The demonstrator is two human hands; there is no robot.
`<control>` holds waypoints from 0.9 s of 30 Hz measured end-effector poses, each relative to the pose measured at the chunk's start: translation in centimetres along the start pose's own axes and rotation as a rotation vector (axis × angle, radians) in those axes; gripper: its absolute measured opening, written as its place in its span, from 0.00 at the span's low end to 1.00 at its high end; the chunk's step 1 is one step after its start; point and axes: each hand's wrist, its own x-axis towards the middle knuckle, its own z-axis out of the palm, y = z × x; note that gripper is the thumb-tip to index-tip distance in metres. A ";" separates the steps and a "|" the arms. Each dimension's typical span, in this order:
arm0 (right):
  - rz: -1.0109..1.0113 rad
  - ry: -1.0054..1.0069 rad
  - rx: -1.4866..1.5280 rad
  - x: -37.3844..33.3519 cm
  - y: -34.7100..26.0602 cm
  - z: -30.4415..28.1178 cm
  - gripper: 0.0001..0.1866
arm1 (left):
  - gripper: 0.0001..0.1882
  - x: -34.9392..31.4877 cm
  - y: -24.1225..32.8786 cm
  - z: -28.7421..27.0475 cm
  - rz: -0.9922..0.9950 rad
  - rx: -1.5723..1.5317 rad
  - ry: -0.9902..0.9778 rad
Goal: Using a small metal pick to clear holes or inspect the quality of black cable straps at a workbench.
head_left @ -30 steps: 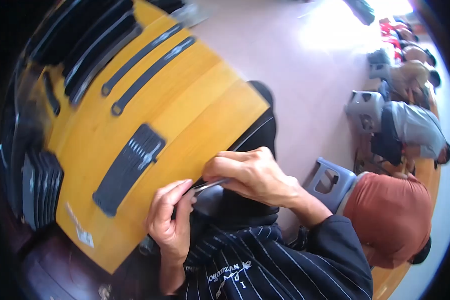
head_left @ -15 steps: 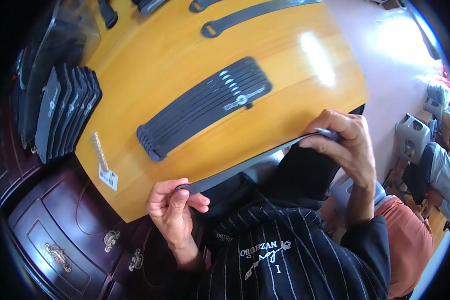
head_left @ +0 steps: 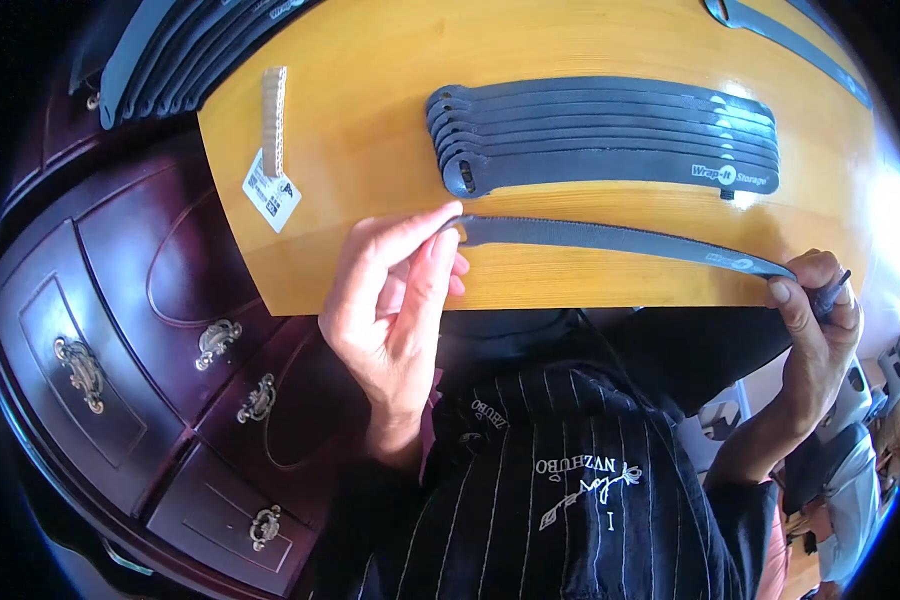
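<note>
Between my two hands stretches a dark grey storage strap (head_left: pixel 590 238) with a light printed mark near its right end. My left hand (head_left: pixel 385 300) pinches the looped left end between thumb and fingers. At the other end my right hand (head_left: pixel 820 320) grips the strap, and a small dark pointed piece shows among its fingers; I cannot make out what it is. Just beyond the held strap, a fanned stack of matching straps (head_left: pixel 600 135) lies on the wooden table (head_left: pixel 370 130), its slotted ends to the left.
A strip of corrugated cardboard (head_left: pixel 273 120) and a white label (head_left: pixel 270 192) lie at the table's left. More stacked straps (head_left: pixel 195 50) stand at the far left, and another strap (head_left: pixel 795 45) lies far right. Dark wooden drawers (head_left: pixel 100 370) with metal handles adjoin the table's left side.
My hands and the strap have come forward over the table's near edge, and the strap now lies more level. The view has turned, so the stack appears farther right.
</note>
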 end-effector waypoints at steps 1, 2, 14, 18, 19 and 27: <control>-0.005 -0.015 -0.005 0.2 0.0 0.2 0.09 | 0.10 0.1 -0.2 0.0 0.001 0.059 -0.014; -0.011 0.019 -0.041 0.3 -0.2 0.5 0.09 | 0.10 0.2 -0.3 0.1 -0.040 0.024 -0.001; 0.107 0.116 -0.038 1.6 -0.4 1.4 0.07 | 0.09 1.2 -1.0 0.8 0.001 0.093 0.075; 0.172 0.123 0.008 1.7 -0.6 1.2 0.07 | 0.08 1.5 -0.7 1.1 -0.008 0.103 0.072; 0.172 0.124 0.008 1.7 -0.6 1.2 0.07 | 0.08 1.6 -0.5 1.1 -0.028 0.121 0.067; 0.188 0.138 0.017 2.0 -0.8 1.7 0.07 | 0.07 1.8 -0.7 1.1 -0.020 0.109 0.048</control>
